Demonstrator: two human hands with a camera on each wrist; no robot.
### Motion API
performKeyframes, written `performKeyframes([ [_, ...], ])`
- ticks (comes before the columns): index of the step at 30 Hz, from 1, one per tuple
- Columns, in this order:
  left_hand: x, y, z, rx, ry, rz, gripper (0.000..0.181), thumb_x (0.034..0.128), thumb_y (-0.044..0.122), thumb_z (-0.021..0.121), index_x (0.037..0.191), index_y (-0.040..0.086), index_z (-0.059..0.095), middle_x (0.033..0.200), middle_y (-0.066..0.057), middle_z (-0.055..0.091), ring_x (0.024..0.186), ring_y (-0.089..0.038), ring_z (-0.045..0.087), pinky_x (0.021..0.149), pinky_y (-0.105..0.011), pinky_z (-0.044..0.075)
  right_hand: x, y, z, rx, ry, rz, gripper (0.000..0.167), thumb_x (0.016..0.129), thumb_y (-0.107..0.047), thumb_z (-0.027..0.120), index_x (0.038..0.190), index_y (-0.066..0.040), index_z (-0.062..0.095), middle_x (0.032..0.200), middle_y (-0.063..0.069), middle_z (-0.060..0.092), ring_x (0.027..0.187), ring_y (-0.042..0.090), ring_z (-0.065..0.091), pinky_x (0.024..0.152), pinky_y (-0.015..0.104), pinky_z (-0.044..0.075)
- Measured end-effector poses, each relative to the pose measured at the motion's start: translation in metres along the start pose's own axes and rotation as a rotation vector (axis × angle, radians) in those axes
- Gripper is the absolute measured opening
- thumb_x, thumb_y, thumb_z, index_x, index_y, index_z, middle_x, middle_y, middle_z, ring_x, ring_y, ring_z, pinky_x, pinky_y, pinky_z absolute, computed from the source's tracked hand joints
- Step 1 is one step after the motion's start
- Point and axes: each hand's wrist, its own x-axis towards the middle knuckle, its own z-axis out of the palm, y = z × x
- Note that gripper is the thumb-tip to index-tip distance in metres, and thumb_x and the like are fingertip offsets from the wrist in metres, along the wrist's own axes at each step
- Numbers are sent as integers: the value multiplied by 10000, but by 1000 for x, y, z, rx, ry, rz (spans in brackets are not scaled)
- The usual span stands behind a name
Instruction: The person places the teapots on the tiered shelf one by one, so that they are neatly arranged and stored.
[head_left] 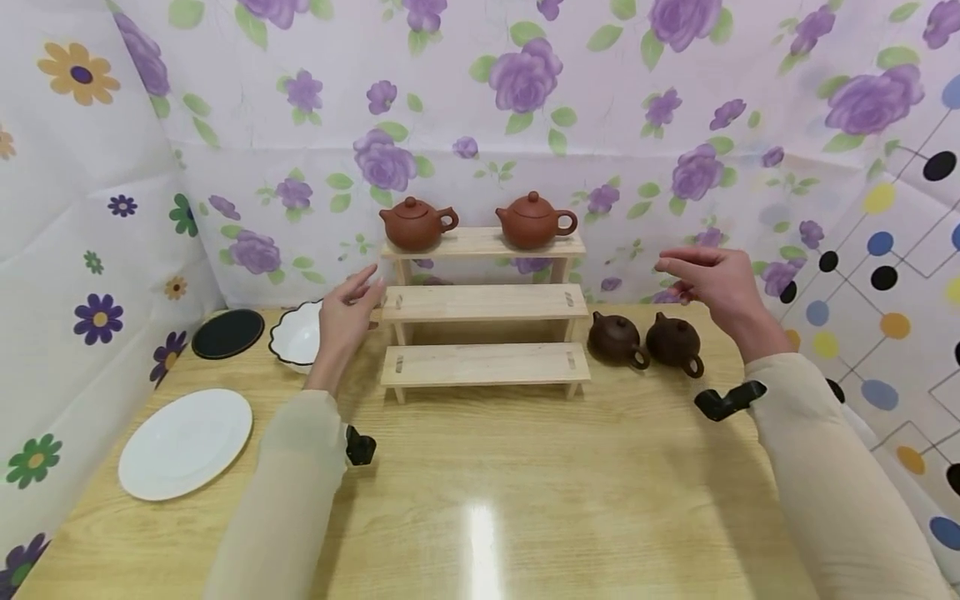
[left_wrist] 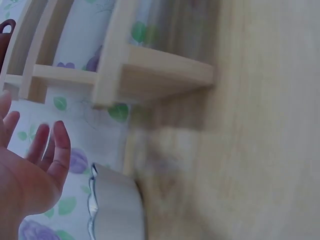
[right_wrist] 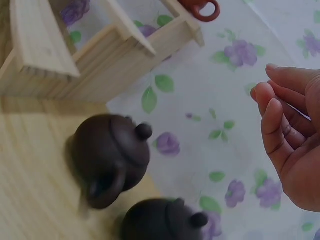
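Note:
Two reddish-brown teapots, one on the left and one on the right, stand on the top tier of a three-tier wooden shelf. My left hand hovers beside the shelf's left end, fingers spread and holding nothing. My right hand is raised above two dark brown teapots, the nearer to the shelf and the outer one, both on the table. Its fingers are loosely bent with nothing between them, as the right wrist view shows. The middle and lower tiers carry nothing.
A white scalloped bowl with a dark rim sits partly behind my left hand. Farther left are a black round coaster and a white plate. Patterned cloth hangs close around the wooden table.

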Motion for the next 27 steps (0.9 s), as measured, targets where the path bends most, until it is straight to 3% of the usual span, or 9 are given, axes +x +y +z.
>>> performKeyframes([
  [3, -9, -6, -3, -47, -29, -17, 526, 1038, 402, 676, 1540, 277, 576, 1290, -76, 691, 992, -94, 680, 752, -261, 621, -5, 9, -5, 24, -2, 18, 155, 941, -324, 821, 1075, -249, 843, 973, -148, 794, 659, 104, 689, 611, 270, 582],
  [7, -22, -13, -4, -107, -65, -9, 559, 1024, 359, 711, 1554, 269, 559, 1045, 115, 731, 946, -81, 728, 748, -278, 628, -14, 20, -9, 46, 1, 31, 219, 933, -331, 828, 1118, -214, 837, 974, -141, 797, 662, 109, 702, 610, 268, 583],
  [10, -27, -18, -1, -106, -87, 16, 605, 999, 365, 748, 1561, 258, 550, 994, 156, 740, 949, -102, 758, 731, -266, 626, -21, 28, -9, 83, 8, 31, 271, 936, -320, 826, 1161, -170, 827, 1001, -110, 803, 651, 125, 704, 605, 269, 582],
  [15, -33, -24, 6, -120, -59, 14, 631, 961, 346, 801, 1543, 262, 573, 978, 128, 724, 892, -113, 764, 721, -263, 630, -32, 42, -4, 117, 13, 30, 201, 942, -300, 822, 1109, -190, 839, 963, -96, 806, 628, 118, 700, 587, 264, 574],
  [20, -37, -25, 12, -141, -10, -1, 602, 948, 261, 823, 1510, 241, 610, 865, 205, 737, 827, -61, 733, 673, -208, 594, -43, 58, 6, 97, 40, 11, 174, 950, -278, 819, 1102, -196, 842, 853, -92, 802, 605, 114, 691, 559, 272, 578],
  [24, -38, -26, 13, -124, 6, -6, 584, 944, 267, 829, 1491, 259, 627, 835, 239, 729, 792, -8, 716, 696, -170, 550, -49, 70, 13, 145, 60, 1, 258, 953, -213, 817, 1183, -97, 813, 873, -70, 811, 591, 119, 698, 536, 275, 573],
  [27, -39, -28, 13, -159, 8, -15, 578, 949, 242, 823, 1492, 247, 624, 834, 230, 741, 727, -26, 721, 716, -170, 556, -51, 79, 18, 214, 53, 12, 261, 944, -175, 822, 1180, -64, 804, 900, -48, 818, 591, 126, 711, 527, 278, 575],
])
